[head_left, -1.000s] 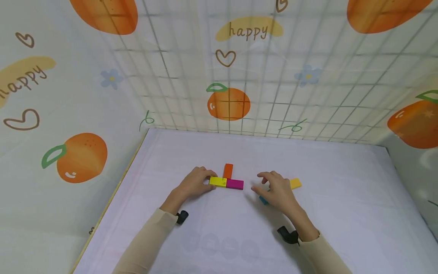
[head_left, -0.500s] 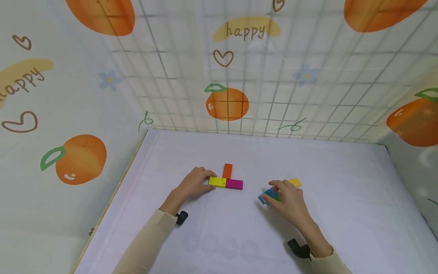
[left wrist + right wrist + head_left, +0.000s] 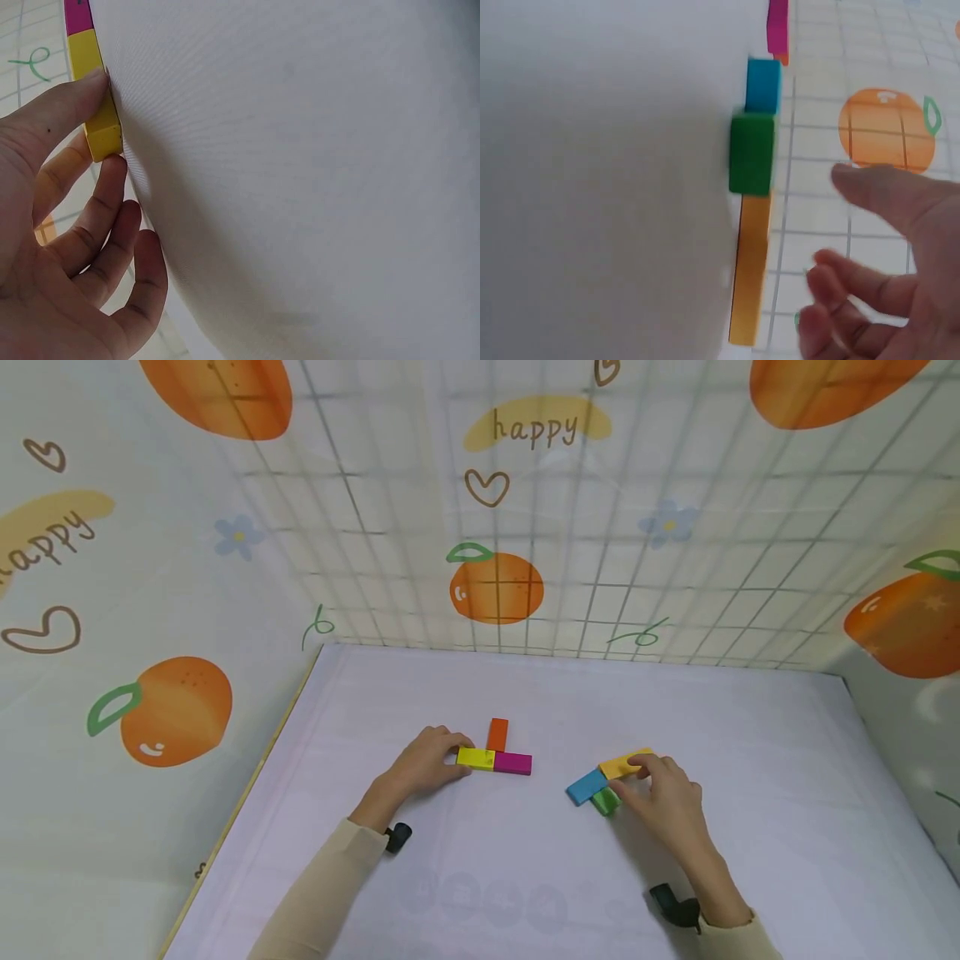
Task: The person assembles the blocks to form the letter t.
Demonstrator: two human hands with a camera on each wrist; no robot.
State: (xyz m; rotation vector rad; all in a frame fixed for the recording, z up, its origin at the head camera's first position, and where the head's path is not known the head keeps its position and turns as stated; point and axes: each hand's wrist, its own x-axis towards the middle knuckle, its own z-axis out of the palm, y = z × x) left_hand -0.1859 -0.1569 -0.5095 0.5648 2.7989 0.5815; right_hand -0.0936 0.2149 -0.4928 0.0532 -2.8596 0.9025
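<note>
In the head view my left hand (image 3: 427, 762) pinches a yellow block (image 3: 476, 759) between thumb and fingers. A magenta block (image 3: 513, 763) lies end to end with it, and an orange block (image 3: 497, 734) stands out behind their join. My right hand (image 3: 670, 799) hovers by a second group, thumb and fingers apart, holding nothing. That group has a blue block (image 3: 587, 787), an amber-yellow block (image 3: 618, 765) at its far right end, and a green block (image 3: 606, 802) in front. Right fingertips cover part of the amber block in the head view; the right wrist view shows a gap to it.
White cloth covers the table (image 3: 465, 868). A patterned curtain (image 3: 390, 543) with oranges and grid lines rises behind it. Dark camera mounts (image 3: 675, 907) sit at the wrists. The two block groups lie apart, with table surface between them.
My right hand has moved right and toward the front, from over the blue block to beside the amber one, uncovering the blue and green blocks. My left hand keeps its hold on the yellow block.
</note>
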